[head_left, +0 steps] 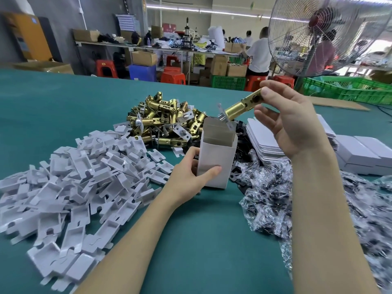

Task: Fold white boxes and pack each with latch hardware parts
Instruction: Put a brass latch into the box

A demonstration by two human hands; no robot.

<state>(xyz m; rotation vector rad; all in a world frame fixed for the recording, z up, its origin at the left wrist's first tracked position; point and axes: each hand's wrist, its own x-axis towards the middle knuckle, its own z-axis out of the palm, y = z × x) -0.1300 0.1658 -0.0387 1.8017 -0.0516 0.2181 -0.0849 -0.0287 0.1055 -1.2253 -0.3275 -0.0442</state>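
left hand [186, 177] gripping open white box [216, 153], right hand [297, 122] pinching brass latch [241, 107]

Your left hand [186, 177] grips 1 white box [216, 153], folded and standing upright on the green table [63, 107], its top flaps open. Your right hand [292, 122] pinches a brass latch [241, 107] by its rear end, tilted so its silver faceplate dips just over the box's open mouth. Behind the box sits a heap of brass latches [163, 117]; white plastic inserts [74, 177] sprawl left, flat box blanks [265, 141] and bagged black parts [275, 198] lie right.
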